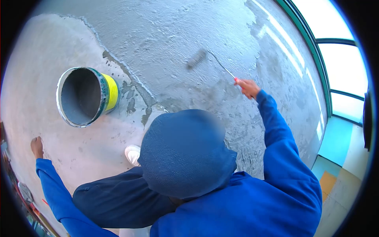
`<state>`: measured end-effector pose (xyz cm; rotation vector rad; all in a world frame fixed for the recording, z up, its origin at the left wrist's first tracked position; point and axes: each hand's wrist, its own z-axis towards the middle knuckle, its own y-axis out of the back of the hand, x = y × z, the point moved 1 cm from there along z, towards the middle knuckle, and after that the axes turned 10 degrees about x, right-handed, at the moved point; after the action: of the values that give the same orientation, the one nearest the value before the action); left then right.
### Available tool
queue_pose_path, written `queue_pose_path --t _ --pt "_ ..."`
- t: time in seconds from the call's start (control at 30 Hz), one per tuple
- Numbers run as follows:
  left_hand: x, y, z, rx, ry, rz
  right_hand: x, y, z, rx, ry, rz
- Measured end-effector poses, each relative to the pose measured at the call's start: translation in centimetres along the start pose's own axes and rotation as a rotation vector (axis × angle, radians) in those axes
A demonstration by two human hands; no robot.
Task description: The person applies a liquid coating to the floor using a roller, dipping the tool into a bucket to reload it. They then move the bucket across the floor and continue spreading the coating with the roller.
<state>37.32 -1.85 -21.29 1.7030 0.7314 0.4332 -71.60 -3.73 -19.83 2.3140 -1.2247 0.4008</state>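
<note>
My right hand is stretched forward and closed around the red handle of a paint roller. Its wire frame runs up and left to a grey sleeve that rests on the wet grey coating on the floor. Far to the left, my left hand is low over or against the bare floor. It looks short from this angle, and its fingers do not show clearly. A bucket with a yellow band stands beyond that hand, its inside grey.
A ragged edge divides the coating from the pale bare floor, with grey splashes near the bucket. A blue cap hides the floor at the centre. Green-framed windows line the right side. Assorted items lie at the lower left edge.
</note>
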Motion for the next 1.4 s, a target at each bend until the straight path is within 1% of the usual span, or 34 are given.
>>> queue_pose_path --t 0.1,0.13,0.2,0.27,0.3,0.4,0.43,0.5,0.63,0.7,0.8,0.83,0.9,1.0,1.07,1.13,1.2,1.27,1.33,1.4 --pt "-0.4 -0.2 0.5 0.056 0.05 -0.001 -6.9 1.6 -5.7 -0.033 -0.117 0.099" --pt "-0.5 -0.3 0.7 0.038 0.022 0.001 -8.2 2.1 -7.5 -0.038 -0.173 0.144" --pt "-1.0 -0.6 1.2 -0.003 -0.027 0.004 -8.9 2.7 -11.2 -0.045 -0.206 0.207" --pt "-2.5 0.1 0.8 0.079 -0.026 0.001 -9.3 3.0 -12.5 -0.05 -0.228 0.242" --pt "-3.1 0.3 0.3 0.12 -0.02 0.001 -9.5 3.1 -12.7 -0.052 -0.235 0.248" --pt "-3.8 0.4 -0.5 0.068 0.0 -0.012 -8.2 2.7 -10.2 -0.052 -0.206 0.222" --pt "-3.8 0.5 -0.6 0.055 -0.013 -0.005 -7.1 2.2 -8.5 -0.048 -0.185 0.204" --pt "-3.8 0.6 -1.0 0.034 -0.036 0.01 -3.9 1.5 -4.5 -0.068 -0.074 0.056" --pt "-5.5 2.1 -3.6 0.016 -0.074 0.065 5.5 -0.6 3.7 -0.041 0.111 -0.132" --pt "-6.0 2.6 -5.0 -0.025 -0.095 0.042 10.8 -1.9 6.6 -0.044 0.136 -0.141" --pt "-5.5 3.1 -6.0 -0.033 -0.062 0.068 18.4 -3.1 8.4 0.061 0.177 -0.06" --pt "-5.6 3.5 -6.4 -0.052 -0.074 0.074 20.5 -3.5 9.0 0.063 0.206 -0.063" --pt "-5.5 3.8 -7.5 -0.081 -0.097 0.087 23.9 -4.5 9.8 0.065 0.254 -0.069" --pt "-4.7 3.7 -7.9 -0.136 -0.076 0.096 28.2 -6.6 13.4 0.158 0.273 0.064" --pt "-5.0 4.2 -7.9 -0.127 -0.066 0.107 30.1 -8.5 14.5 0.123 0.248 0.077" --pt "-4.7 3.9 -8.2 -0.114 -0.067 0.088 29.0 -9.0 15.3 0.082 0.199 0.047" --pt "-4.8 3.3 -7.9 -0.126 -0.084 0.034 25.5 -8.1 14.8 0.026 0.151 -0.023" --pt "-4.7 2.8 -7.5 -0.114 -0.055 0.034 19.1 -6.3 13.1 0.016 0.435 -0.305" --pt "-4.6 2.0 -6.6 -0.103 -0.05 0.024 14.3 -5.7 8.8 -0.022 0.166 -0.074" --pt "-4.4 1.0 -5.3 -0.089 -0.069 0.01 9.4 -5.0 4.6 -0.013 0.076 -0.028"
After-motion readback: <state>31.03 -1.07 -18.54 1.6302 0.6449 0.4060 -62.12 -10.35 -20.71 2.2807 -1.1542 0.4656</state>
